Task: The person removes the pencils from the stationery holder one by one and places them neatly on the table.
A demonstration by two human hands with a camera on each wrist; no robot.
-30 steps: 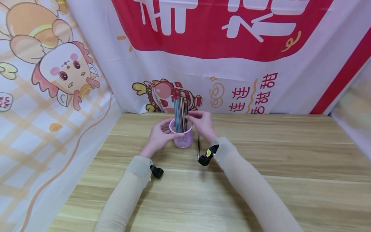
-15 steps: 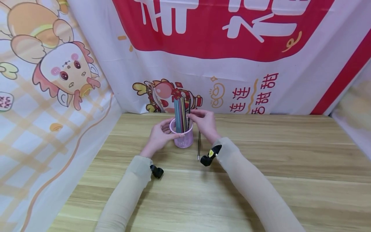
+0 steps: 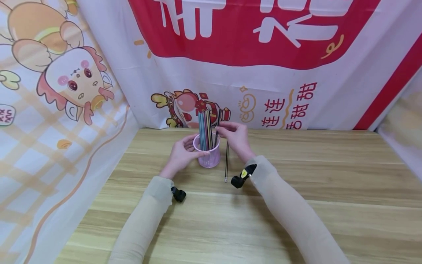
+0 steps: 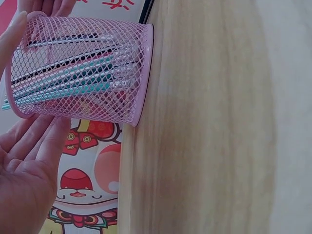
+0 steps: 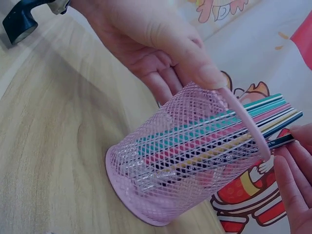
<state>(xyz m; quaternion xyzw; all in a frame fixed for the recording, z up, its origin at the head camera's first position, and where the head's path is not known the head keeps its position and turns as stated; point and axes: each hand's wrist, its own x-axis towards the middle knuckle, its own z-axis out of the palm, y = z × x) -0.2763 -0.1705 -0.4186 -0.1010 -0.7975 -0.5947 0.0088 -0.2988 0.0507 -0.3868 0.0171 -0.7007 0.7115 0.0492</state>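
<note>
A pink mesh pencil cup (image 3: 212, 158) stands upright on the wooden table. My left hand (image 3: 182, 154) grips it from the left, thumb on the rim and fingers round the far side. Several striped pencils (image 3: 203, 130) in teal, pink, yellow and dark colours lean together inside. Between thumb and fingers my right hand (image 3: 235, 138) pinches a black pencil (image 3: 218, 119) near its upper part. That pencil's lower end is inside the cup, as the right wrist view also shows through the mesh (image 5: 190, 161). On the table just right of the cup lies another dark pencil (image 3: 226, 167).
The wooden table (image 3: 211, 227) ends at a white and red printed cloth (image 3: 250, 84) close behind the cup. A second patterned cloth (image 3: 59, 154) bounds the left side. Each wrist carries a small black camera (image 3: 178, 195).
My right hand has shifted slightly right, tilting the black pencil away from the other pencils, its top toward the right. The left hand and the cup have stayed in place.
</note>
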